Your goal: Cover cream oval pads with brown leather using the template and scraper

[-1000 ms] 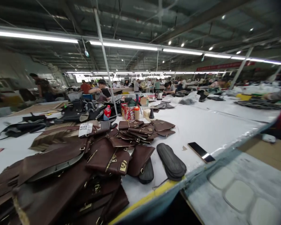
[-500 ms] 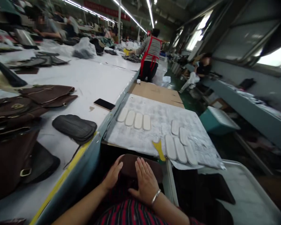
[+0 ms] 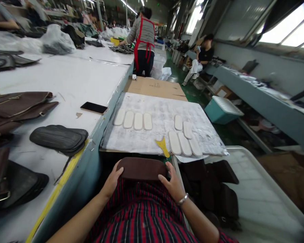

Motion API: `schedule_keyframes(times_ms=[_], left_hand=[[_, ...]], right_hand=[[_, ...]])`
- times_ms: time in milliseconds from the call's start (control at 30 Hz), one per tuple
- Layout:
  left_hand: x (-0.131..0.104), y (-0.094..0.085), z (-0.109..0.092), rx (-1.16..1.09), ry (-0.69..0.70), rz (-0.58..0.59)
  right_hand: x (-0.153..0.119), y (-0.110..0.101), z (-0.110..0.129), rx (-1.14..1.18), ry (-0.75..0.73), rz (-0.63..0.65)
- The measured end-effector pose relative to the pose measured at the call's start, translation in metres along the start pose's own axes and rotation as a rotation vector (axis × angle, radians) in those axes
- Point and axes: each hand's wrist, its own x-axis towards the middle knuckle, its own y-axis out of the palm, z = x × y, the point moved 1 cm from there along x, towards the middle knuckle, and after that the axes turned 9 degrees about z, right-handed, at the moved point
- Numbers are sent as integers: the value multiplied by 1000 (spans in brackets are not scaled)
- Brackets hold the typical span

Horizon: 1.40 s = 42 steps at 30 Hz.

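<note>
A brown leather oval panel (image 3: 142,168) lies level across my front, just above the striped apron. My left hand (image 3: 111,181) grips its left end, thumb on top and fingers at the edge. At the other end my right hand (image 3: 174,184) has its thumb on the leather and its fingers around the side. Beyond the panel, a yellow spreader (image 3: 163,147) rests at the near edge of a paper-covered board (image 3: 142,143). Pale oval pads lie on this board: a row (image 3: 138,121) to the left and a cluster (image 3: 175,143) to the right.
On the white table at left are a phone (image 3: 94,107), stacked black oval pieces (image 3: 58,138) and brown leather bags (image 3: 20,104). A white tub (image 3: 258,189) with dark pieces (image 3: 224,202) stands at right. A co-worker (image 3: 144,42) in a red apron stands ahead.
My right hand has moved from flat on top of the brown panel to its right end, so more leather shows. The whole view has turned slightly right and down.
</note>
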Motion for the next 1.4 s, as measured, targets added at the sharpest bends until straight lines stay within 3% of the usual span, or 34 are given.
schedule_keyframes(times_ms=[67, 167, 300, 567, 667, 833, 933, 1000, 1167, 1233, 1300, 1333, 1400], left_hand=[[-2, 4, -1, 21, -14, -34], [-2, 9, -1, 24, -17, -18], [1, 11, 0, -33, -16, -9], [1, 9, 0, -85, -57, -30], [4, 7, -1, -9, -51, -62], [9, 4, -4, 121, -86, -81], [7, 5, -3, 156, -96, -84], [5, 6, -3, 165, -115, -83], [-1, 6, -11, 240, -119, -67], [-3, 9, -20, 461, 4, -119], [-4, 19, -31, 750, 255, -137], [-5, 28, -36, 877, 403, -91], [-4, 51, -42, 1053, 634, 115]], right_hand=[[4, 8, 3, 162, 131, 38], [9, 14, 8, 257, 204, 66], [17, 9, 2, 368, 156, 111], [22, 5, -14, 958, -33, 426], [25, 1, -15, 888, -52, 438], [29, -11, -11, 379, -15, 354], [28, -14, -9, 217, 39, 303], [28, -13, -11, 236, 85, 311], [34, -6, -18, 559, 107, 453], [34, -6, -18, 620, 78, 474], [31, -7, -19, 694, 29, 476], [28, -7, -19, 739, -9, 477], [21, -5, -22, 816, -87, 471]])
